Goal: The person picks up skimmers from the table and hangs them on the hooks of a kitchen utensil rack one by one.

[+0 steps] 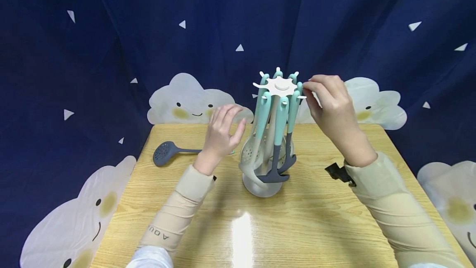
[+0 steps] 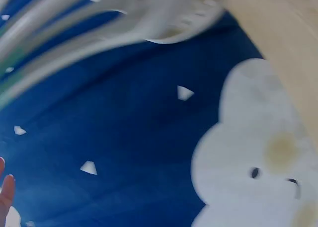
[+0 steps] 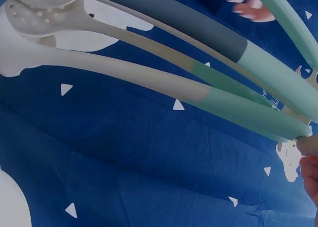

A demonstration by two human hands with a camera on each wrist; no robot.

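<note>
A white rotating utensil rack (image 1: pixel 281 86) stands on the table, with several mint-handled kitchen utensils hung from its hooks. At its right side my right hand (image 1: pixel 332 104) pinches the top end of one hanging utensil's mint handle (image 3: pixel 248 110); that utensil has a pale shank, and its exact kind is unclear. Left of the rack, my left hand (image 1: pixel 221 131) is raised with loosely bent fingers, holding nothing. A dark slotted skimmer (image 1: pixel 162 154) lies on the table beyond the left hand, its handle partly hidden by that hand. Dark-headed utensils (image 1: pixel 274 175) hang at the rack's front.
The wooden table (image 1: pixel 316 218) carries the rack near its far middle. Behind it hangs a dark blue curtain (image 1: pixel 208 7) with white triangles and smiling clouds. A black strap piece (image 1: pixel 336 171) sticks out from the right cuff.
</note>
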